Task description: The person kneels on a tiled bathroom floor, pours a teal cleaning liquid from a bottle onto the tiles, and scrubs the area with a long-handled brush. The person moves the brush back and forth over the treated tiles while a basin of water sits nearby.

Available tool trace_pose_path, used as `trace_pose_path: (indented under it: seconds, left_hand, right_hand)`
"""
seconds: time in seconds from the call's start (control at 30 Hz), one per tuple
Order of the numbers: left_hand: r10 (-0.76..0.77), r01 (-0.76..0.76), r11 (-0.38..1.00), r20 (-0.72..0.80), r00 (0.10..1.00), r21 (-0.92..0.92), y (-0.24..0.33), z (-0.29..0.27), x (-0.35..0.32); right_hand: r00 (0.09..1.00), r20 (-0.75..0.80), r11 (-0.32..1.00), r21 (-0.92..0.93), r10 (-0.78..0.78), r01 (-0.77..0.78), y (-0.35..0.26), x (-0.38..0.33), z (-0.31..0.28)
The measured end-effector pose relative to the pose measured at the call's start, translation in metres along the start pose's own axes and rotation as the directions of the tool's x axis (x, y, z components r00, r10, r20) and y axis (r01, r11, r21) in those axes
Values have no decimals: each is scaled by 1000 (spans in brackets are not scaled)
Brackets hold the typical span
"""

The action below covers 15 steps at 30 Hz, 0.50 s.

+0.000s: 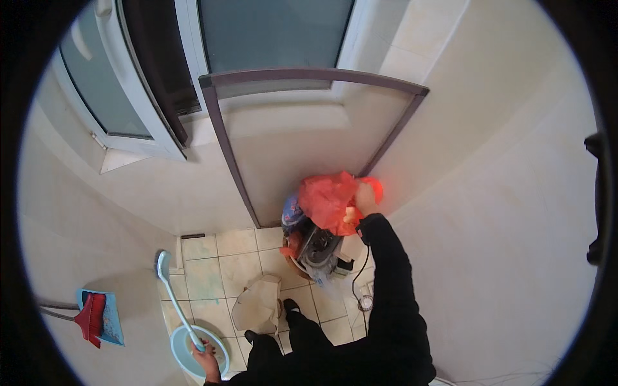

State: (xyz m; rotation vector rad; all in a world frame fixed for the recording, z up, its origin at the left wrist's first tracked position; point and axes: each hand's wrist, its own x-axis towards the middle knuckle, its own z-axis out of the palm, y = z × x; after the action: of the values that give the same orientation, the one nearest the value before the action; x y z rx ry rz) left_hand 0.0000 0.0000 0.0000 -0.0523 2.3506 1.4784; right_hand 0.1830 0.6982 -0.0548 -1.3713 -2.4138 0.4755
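Observation:
My left hand (207,361) is closed round the handle of a light blue long-handled brush (176,301), whose head points away from me near the left wall. Under that hand stands a round light blue basin (223,354); its contents are mostly hidden. With my right arm stretched forward, my right hand (367,198) grips a red plastic bag (327,199) above a heap of things in the corner. Below the bag lie a dark grey appliance-like object (319,247) and a blue patterned bundle (291,211). The bag covers part of the heap.
A framed window screen (233,154) leans against the far wall below an open window (116,77). A cut-open carton (257,305) sits by my feet on the tiled floor (238,262). At left are a blue dustpan (112,320) and a red broom (92,318). A floor drain (365,303) lies right.

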Motion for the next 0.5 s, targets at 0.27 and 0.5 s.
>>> trace_pose_path:
  seconds: [0.27, 0.5]
  left_hand:
    - [-85, 87, 996, -59, 995, 35, 9, 13, -17]
    - [-98, 98, 995, -21, 995, -7, 33, 21, -11]
  right_hand:
    - [997, 71, 995, -100, -25, 32, 25, 4, 99]
    - [928, 363, 932, -299, -85, 203, 3, -17, 18]
